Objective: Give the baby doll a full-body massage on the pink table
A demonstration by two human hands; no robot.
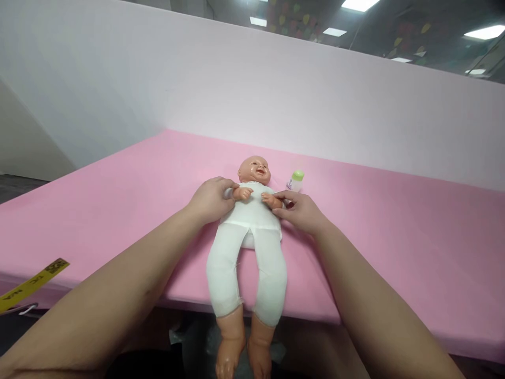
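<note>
While the doll's feet hang past the near edge of the pink mat, its white cloth body lies face up across that edge, head toward the far wall. Left hand is curled loosely round the doll's right arm at the shoulder; right hand pinches the doll's left arm between thumb and fingertips, the other fingers half open. Judgement: the grip looks light and symmetric, which suits soft cloth joints (plastic forearms, stuffed torso). Better to keep both holds close to the shoulders and move the arms evenly so the body doesn't slide off the near edge. A small green-capped bottle stands beyond the right hand, beside the head, untouched.
</note>
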